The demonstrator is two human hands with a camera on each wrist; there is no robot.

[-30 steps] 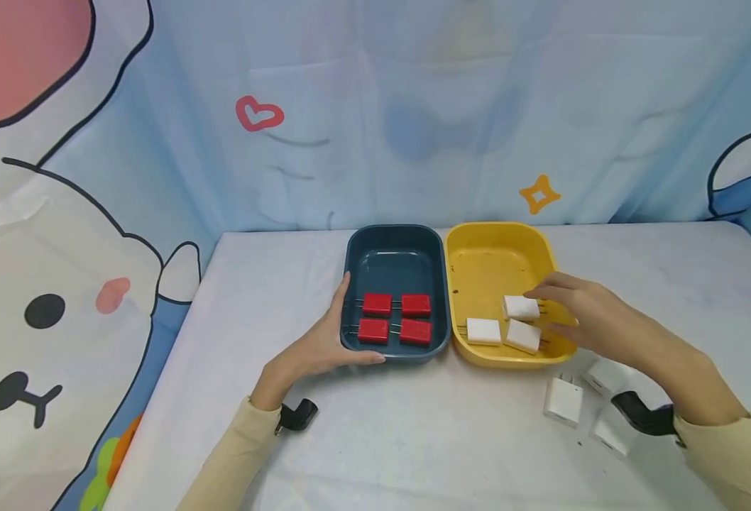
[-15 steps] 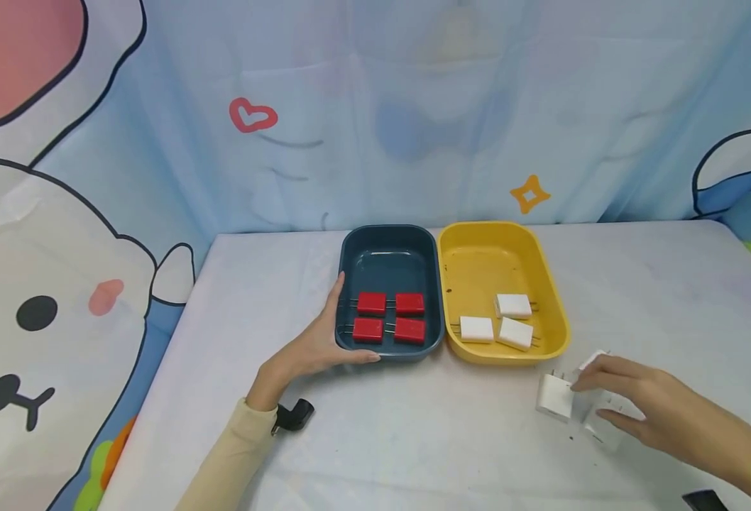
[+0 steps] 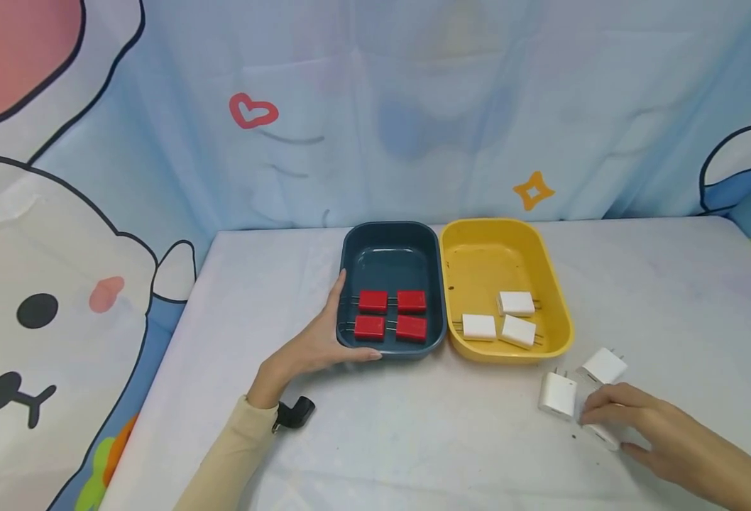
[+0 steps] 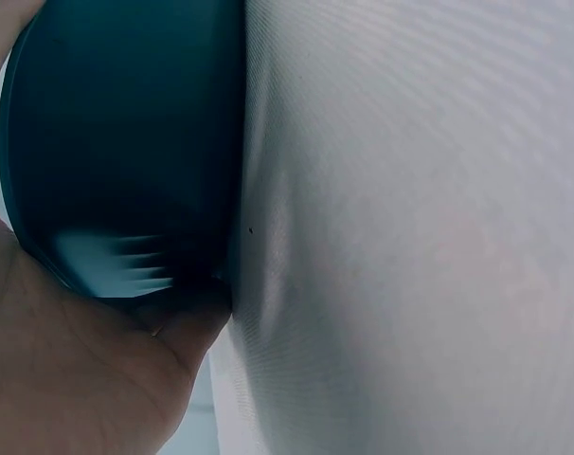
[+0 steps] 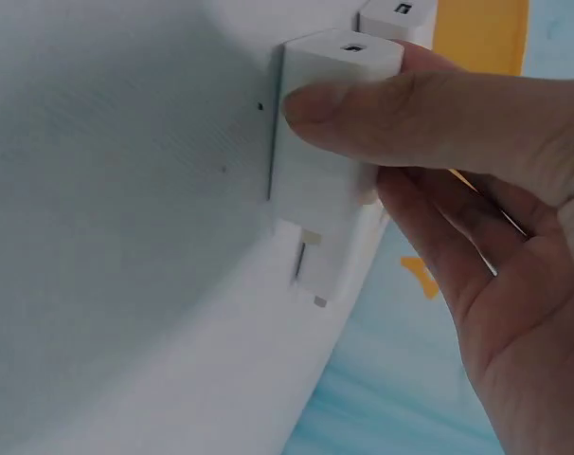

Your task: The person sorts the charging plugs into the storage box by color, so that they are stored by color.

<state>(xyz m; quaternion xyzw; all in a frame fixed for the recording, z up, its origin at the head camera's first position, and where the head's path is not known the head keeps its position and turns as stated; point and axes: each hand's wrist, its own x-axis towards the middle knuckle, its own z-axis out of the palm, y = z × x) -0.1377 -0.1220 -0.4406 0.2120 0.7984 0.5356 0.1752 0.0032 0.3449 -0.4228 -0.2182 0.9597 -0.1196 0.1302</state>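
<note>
The right hand has left the yellow tray for a plug on the table. At the left wrist, the left hand spreads its fingers against the blue tray; at the right, thumb and fingers pinch that plug.

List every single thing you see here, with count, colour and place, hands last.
Table: one, white-covered, under the trays
Backdrop: one, pale blue with cartoon prints, behind the table
Dark blue tray: one, dark blue, on the table
Yellow tray: one, yellow, right of it
Red plugs: four, red, dark blue tray's near half
White plugs: three, white, yellow tray's near half
Loose plugs: two, white, table, near the yellow tray's near-right corner
Held plug: one, white, beside the loose plugs
Dark specks: several, table and yellow tray
Wrist camera: one visible, black, left wrist
Sleeve: one visible, cream, left arm
Left hand: one, gripping the dark blue tray
Right hand: one, pinching the held plug
</note>
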